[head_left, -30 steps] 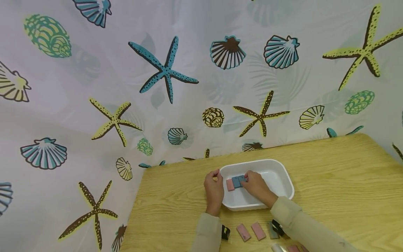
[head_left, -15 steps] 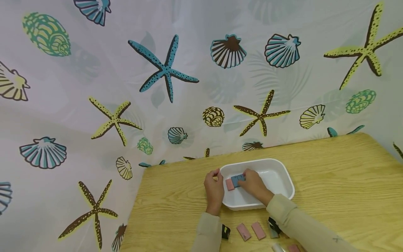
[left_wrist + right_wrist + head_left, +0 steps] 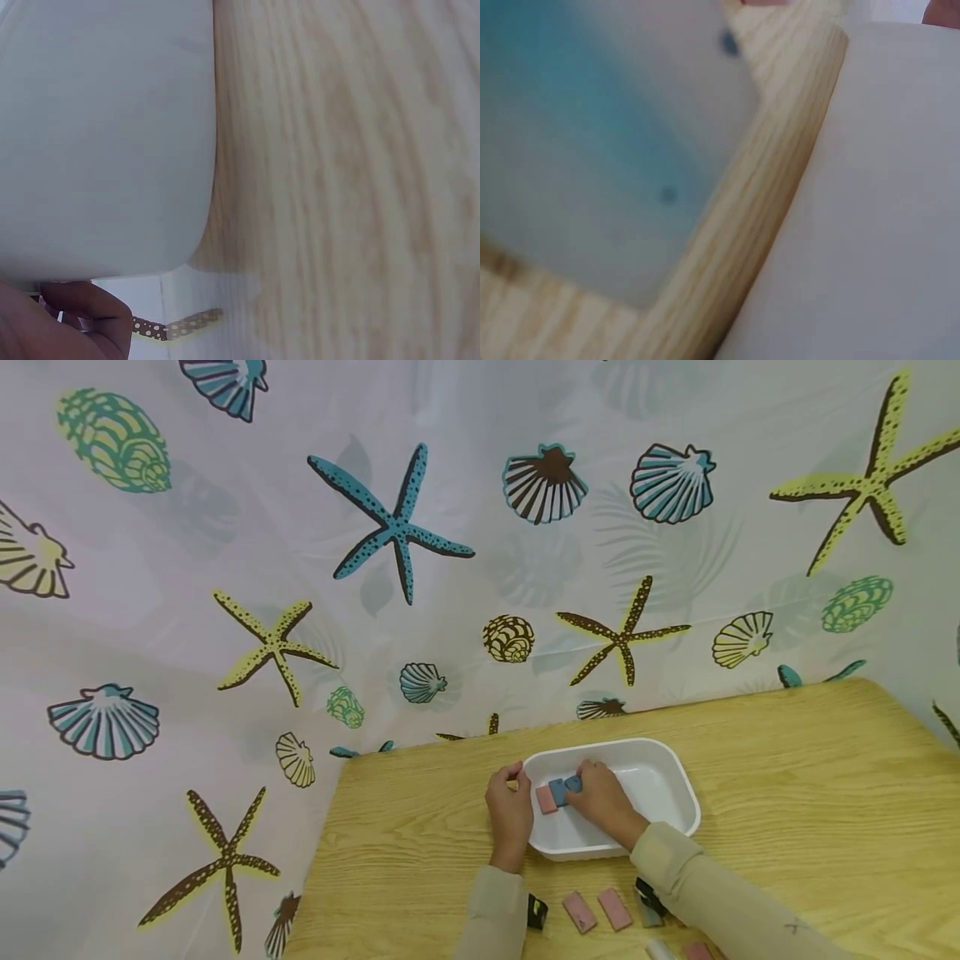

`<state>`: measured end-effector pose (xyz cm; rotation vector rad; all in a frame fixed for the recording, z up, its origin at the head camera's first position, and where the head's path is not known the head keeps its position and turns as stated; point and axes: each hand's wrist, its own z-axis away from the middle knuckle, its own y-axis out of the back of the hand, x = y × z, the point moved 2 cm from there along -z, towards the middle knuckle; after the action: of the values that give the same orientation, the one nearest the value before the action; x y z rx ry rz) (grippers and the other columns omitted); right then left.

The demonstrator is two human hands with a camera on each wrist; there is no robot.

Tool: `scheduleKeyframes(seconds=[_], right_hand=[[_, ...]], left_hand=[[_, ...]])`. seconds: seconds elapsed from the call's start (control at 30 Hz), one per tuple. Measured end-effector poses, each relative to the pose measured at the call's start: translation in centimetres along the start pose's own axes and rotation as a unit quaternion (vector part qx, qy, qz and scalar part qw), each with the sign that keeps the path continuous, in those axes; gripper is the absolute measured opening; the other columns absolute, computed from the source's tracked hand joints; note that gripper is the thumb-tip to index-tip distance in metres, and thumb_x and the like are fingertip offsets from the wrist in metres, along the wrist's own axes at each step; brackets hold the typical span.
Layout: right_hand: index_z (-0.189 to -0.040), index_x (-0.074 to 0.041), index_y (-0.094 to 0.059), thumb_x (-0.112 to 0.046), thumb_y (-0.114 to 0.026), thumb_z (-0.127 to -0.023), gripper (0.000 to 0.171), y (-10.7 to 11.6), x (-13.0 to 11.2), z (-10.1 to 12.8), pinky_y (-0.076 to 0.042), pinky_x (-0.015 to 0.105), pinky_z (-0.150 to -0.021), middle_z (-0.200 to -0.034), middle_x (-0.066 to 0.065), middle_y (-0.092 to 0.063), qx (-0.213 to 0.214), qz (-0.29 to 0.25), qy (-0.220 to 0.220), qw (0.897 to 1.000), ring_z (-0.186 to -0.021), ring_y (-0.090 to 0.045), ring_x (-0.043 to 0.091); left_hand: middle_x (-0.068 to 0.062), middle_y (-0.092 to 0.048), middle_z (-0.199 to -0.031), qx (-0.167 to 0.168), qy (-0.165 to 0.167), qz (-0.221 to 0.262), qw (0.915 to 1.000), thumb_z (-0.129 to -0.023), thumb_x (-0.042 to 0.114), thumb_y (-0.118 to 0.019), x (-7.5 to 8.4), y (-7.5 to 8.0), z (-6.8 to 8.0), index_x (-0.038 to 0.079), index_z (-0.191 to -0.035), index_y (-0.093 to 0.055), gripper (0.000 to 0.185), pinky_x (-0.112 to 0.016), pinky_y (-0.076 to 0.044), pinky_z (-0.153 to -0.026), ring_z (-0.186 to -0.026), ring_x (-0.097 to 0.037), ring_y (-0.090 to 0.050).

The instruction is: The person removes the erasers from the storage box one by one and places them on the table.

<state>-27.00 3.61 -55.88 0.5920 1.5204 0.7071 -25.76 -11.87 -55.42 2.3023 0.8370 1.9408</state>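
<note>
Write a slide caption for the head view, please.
A right hand grips a blue rectangular block inside a white oblong tray; the left hand touches the tray.

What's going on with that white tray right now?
A person's left hand holds the tray at its left end. Inside it, their right hand pinches a blue block, near another blue block and a pink block. More pink blocks lie on the table in front.

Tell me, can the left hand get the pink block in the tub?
Probably yes: only the rim of the white tub seems to separate the left hand from that pink block.
</note>
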Motion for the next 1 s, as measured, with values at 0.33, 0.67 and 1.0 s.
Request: scheduleKeyframes(seconds=[0.33,0.67,1.0], right_hand=[[-0.095,0.008,-0.058,-0.016,-0.071,-0.075,0.033,0.4,0.1,0.1,-0.046,0.037,-0.066,-0.082,0.011,-0.058,0.012,-0.038,-0.012,0.999,-0.072,-0.053,0.021],[-0.105,0.005,-0.063,-0.020,-0.062,-0.085,0.032,1.0,-0.5,0.5,-0.050,0.031,-0.072,-0.093,0.010,-0.064,-0.048,-0.273,-0.074,0.958,-0.082,-0.059,0.019],[-0.101,-0.002,-0.053,-0.012,-0.041,-0.097,0.016,6.2,-2.5,2.4,-0.045,0.025,-0.086,-0.095,0.006,-0.052,-0.202,-0.677,-0.094,0.701,-0.087,-0.054,0.013]], left_hand=[[-0.005,-0.060,-0.091,0.004,0.000,0.002,1.0000,-0.090,0.008,-0.058,0.3,0.2,0.0,0.003,-0.102,-0.068,0.016,-0.022,-0.043,-0.056,-0.066,-0.010,-0.048],[-0.003,-0.059,-0.091,0.003,0.002,0.003,1.0000,-0.090,0.008,-0.058,0.1,-0.1,0.2,0.004,-0.102,-0.068,0.016,-0.022,-0.043,-0.056,-0.066,-0.010,-0.048],[-0.002,-0.060,-0.092,0.002,0.009,0.008,0.9999,-0.091,0.010,-0.058,-0.4,-0.2,-0.1,0.004,-0.102,-0.068,0.016,-0.023,-0.044,-0.058,-0.070,-0.011,-0.049]])
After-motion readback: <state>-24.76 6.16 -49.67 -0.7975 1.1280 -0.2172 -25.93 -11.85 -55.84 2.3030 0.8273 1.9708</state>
